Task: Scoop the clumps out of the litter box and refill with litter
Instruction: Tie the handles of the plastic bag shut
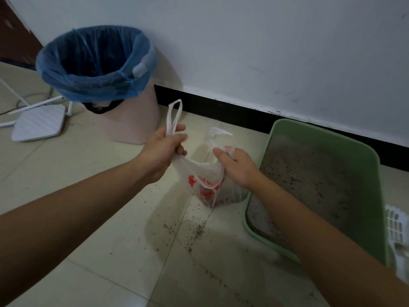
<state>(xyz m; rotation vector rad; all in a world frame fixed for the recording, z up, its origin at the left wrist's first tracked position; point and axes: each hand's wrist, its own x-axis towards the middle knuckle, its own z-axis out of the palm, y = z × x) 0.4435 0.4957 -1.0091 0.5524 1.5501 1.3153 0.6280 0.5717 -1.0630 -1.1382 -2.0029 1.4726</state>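
**A:** What's on the far left?

**B:** A white router (38,122) lying flat on the floor (88,240). Next to it, against the wall, is a pink bin (132,120) with a blue liner (73,85).

**A:** And the hands?

**B:** The left hand (163,149) is curled tight round one handle (174,114) of a thin white bag (203,176), and the loop stands up above the fist. The right hand (234,165) grips the other handle (218,132), with the plastic drawn across its fingers. Neither hand is free.

**A:** Where is the bag in relation to the two grips?

**B:** It hangs between and below them. Its long axis runs straight down, and its red-printed bottom is at the tiles or close to them. I can't tell whether it touches.

**A:** What's in it?

**B:** I can't see. My guess is clumps, and that the bag is being tied off.

**A:** So what does the next move depend on?

**B:** The bin is up and to the left of the bag, beyond the left hand, so that hand is nearer to carry it over. The green litter box (327,135) lies the other way, just beside the right forearm, with uneven grey litter (305,180) in it. A white scoop (396,224) shows at the right edge, nearer the right hand.

**A:** Anything to watch for?

**B:** Loose grains (197,229) are scattered on the tiles under the bag. A slack knot would probably add more.
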